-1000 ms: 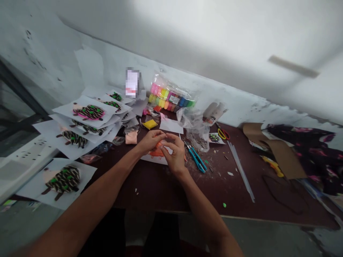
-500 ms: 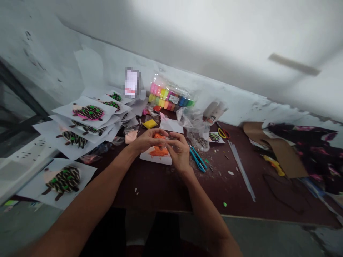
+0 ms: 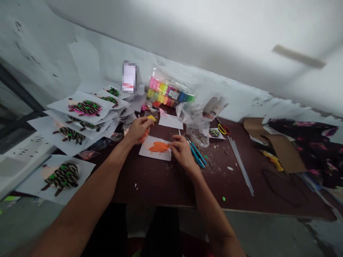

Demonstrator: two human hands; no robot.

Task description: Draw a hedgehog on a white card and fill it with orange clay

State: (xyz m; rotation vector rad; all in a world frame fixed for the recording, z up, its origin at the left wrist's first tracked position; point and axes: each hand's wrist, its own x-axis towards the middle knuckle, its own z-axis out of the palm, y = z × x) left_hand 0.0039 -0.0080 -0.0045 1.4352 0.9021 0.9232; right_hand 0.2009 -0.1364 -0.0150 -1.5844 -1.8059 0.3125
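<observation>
A white card [image 3: 146, 152] lies on the dark table with a flattened orange clay shape [image 3: 158, 147] on it. My left hand [image 3: 139, 130] is closed at the card's upper left corner, around a clear bag of orange clay [image 3: 144, 138] that its fingers partly cover. Just beyond those fingertips is a yellow clay packet [image 3: 152, 118]. Over the card's right edge, my right hand [image 3: 182, 150] has thumb and forefinger pinched close to the orange shape's end. Whatever sits between these fingertips is too small to make out.
Sheets with clay hedgehogs [image 3: 85, 107] are stacked at left. Behind stand a pack of coloured clays [image 3: 171, 92] and a clear plastic bag [image 3: 197, 123]. Right of my hand lie a blue cutter [image 3: 197, 155], scissors [image 3: 223, 128], glue sticks [image 3: 241, 166] and a yellow glue gun [image 3: 273, 160].
My hands have come apart from above the card. The left went left and up with the orange clay bag; the right lowered to the card's right edge, uncovering the orange shape.
</observation>
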